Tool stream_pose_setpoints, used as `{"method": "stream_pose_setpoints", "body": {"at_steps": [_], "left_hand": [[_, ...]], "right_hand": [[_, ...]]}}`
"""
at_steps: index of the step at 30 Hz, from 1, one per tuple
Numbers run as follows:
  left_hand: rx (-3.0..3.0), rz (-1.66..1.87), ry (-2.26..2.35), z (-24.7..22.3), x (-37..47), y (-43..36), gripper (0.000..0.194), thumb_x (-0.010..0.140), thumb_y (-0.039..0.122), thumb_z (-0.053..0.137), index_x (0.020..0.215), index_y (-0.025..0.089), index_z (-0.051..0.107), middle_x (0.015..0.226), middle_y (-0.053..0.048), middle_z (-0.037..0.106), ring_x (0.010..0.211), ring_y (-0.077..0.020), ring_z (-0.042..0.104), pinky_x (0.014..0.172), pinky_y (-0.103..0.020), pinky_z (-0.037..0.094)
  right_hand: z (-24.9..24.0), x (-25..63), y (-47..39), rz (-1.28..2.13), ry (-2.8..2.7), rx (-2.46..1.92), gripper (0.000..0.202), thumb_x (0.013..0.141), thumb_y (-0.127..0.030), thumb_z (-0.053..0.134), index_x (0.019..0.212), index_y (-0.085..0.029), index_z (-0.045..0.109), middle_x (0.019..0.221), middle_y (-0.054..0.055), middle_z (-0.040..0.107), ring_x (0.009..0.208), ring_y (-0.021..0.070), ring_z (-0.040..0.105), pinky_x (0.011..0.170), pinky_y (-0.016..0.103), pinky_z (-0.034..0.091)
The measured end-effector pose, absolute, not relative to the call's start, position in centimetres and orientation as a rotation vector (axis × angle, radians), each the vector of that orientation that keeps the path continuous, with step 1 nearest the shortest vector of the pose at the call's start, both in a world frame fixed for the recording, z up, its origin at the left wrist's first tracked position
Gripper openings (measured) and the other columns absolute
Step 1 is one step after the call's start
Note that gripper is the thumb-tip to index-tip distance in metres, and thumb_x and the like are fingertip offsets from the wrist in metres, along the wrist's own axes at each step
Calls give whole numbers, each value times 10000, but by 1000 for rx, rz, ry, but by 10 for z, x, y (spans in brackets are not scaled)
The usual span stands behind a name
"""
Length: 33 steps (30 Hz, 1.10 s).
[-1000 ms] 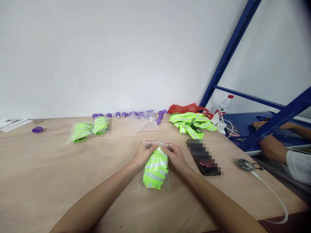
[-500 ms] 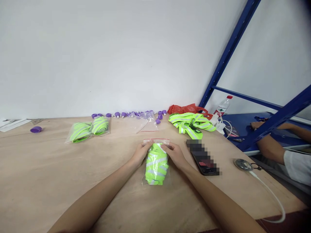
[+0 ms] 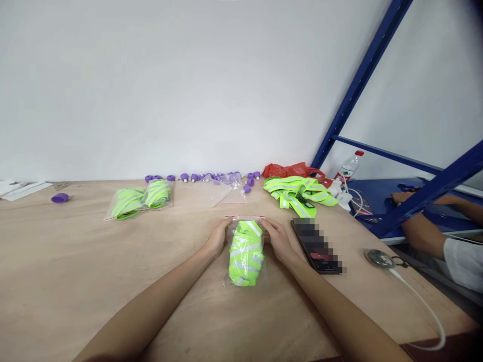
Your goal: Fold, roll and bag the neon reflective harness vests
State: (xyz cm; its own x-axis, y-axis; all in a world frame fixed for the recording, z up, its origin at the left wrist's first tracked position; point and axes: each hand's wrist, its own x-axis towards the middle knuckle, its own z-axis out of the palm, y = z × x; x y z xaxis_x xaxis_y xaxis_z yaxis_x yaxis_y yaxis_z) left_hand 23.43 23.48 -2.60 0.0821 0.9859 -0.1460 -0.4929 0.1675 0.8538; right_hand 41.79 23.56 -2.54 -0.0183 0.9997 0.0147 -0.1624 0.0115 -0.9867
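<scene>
Pale tabletop (image 3: 90, 271) meets white wall (image 3: 158, 90); at near centre, a clear zip bag (image 3: 245, 218) (striped green strap (image 3: 246, 256) inside) sits between left hand (image 3: 218, 238) and right hand (image 3: 277, 238), each nearly closed, pinching a top corner; two filled bags (image 3: 157, 195) lie far left.

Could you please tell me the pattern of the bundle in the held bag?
The bundle is yellow-green with pale grey stripes, shown in the head view.

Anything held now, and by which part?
A clear bag of lime-green striped strap, held by its red-lined top edge: left hand at the left corner, right hand at the right corner.
</scene>
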Motion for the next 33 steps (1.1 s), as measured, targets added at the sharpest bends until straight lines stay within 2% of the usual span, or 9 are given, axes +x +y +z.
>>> {"method": "stream_pose_setpoints", "body": {"at_steps": [8,13,21,28,33], "left_hand": [[739,1241,880,-32,232,237,372,653,467,791,746,116,708,624,-54,698,567,-200,636,622,-305,480],[773,1238,875,-37,231,239,378,703,489,784,783,126,716,559,-16,651,555,-191,623,640,-302,472],[849,1230,840,-39,228,237,426,719,523,803,801,110,732,672,-61,707,688,-216,661,661,-296,466],[854,1259,877,-42,230,239,471,704,577,789,674,118,693,589,-33,664,513,-139,548,525,-256,379],[876,1254,884,-43,230,239,452,731,560,773,732,111,722,658,-60,706,578,-171,598,578,-276,417]], "right_hand": [[-24,419,234,1332,-1036,-1100,368,662,-536,798,809,-199,771,893,51,752,808,230,648,659,306,517],[-24,420,235,1359,-1025,-1102,347,666,-525,795,781,-198,772,895,56,761,797,228,657,647,299,513],[-23,421,236,1402,-1015,-1087,371,663,-524,796,837,-197,792,971,82,776,842,253,685,676,327,534],[-23,422,236,1382,-1030,-1081,369,647,-524,808,814,-194,806,943,79,779,840,250,674,687,324,525],[-24,422,236,1353,-1040,-1086,364,643,-538,811,770,-197,806,902,73,782,809,248,667,696,335,522]]}}
